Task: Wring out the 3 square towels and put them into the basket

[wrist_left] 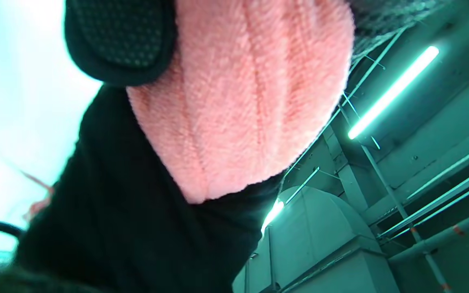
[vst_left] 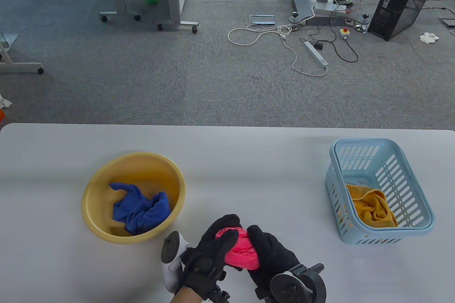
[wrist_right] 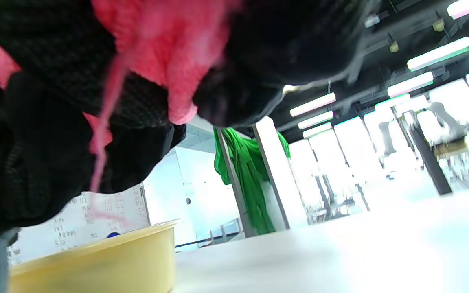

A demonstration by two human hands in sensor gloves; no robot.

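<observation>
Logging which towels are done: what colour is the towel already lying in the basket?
Mustard yellow; the towel lies bunched in the light blue basket, clearest in the table view.

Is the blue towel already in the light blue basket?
No, the blue towel lies in the yellow basin; the basket holds only the mustard towel.

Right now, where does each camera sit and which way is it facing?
Table view: above, looking down at the table; both hands, left hand and right hand, wring the pink towel.
Left wrist view: under the left hand, facing up at the ceiling; gloved fingers on the towel.
Right wrist view: low, facing across to the yellow basin; gloved fingers show.
All share the pink towel.
</observation>
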